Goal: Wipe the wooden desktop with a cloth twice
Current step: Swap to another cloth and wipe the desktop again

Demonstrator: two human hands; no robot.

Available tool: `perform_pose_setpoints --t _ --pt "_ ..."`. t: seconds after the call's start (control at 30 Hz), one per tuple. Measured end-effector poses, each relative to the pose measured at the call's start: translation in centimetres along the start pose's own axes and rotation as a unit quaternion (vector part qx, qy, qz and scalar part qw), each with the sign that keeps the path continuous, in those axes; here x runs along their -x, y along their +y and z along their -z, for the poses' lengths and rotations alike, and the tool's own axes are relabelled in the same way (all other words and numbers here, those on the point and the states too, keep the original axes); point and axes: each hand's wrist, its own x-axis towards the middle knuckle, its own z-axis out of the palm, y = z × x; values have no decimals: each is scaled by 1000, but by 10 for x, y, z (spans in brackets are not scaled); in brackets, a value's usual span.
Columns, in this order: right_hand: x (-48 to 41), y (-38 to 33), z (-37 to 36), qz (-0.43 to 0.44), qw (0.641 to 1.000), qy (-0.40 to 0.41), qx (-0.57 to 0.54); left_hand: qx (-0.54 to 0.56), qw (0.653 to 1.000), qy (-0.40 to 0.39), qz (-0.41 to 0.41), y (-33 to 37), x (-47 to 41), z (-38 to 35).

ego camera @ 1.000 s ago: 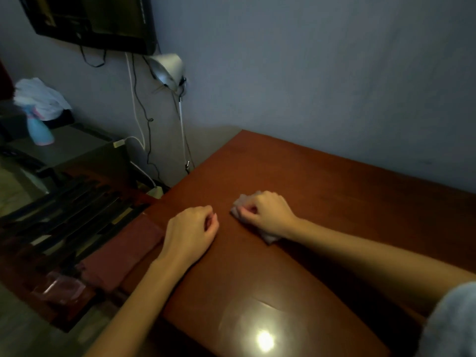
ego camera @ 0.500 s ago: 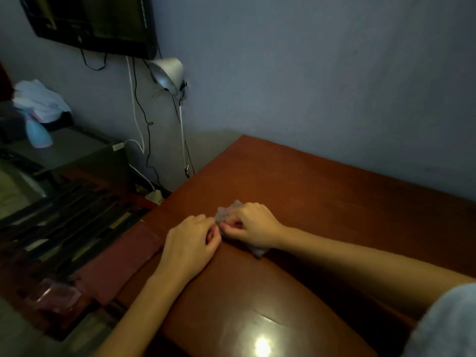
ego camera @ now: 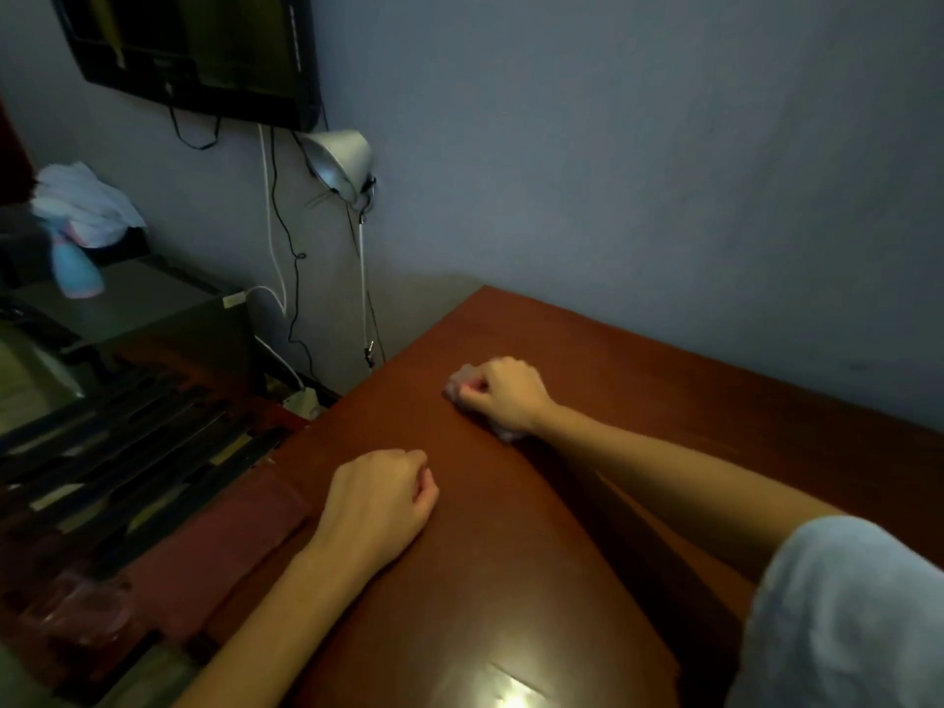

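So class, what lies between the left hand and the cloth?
Nothing: in the head view only bare reddish-brown wooden desktop separates the left hand from the crumpled pale cloth gripped by the right hand.

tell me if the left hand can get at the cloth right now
Probably yes: only bare desktop lies between the left hand and the cloth. But the right hand grips the cloth and covers most of it, leaving just its edges to take.
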Motion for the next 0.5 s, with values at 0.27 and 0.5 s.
perform_pose_setpoints --t 0.27,0.5 --pt "42 63 15 57 998 -17 -23 36 999 6 17 30 -78 -22" --pt "-48 149 20 -143 988 47 22 76 996 54 -15 24 -90 -45"
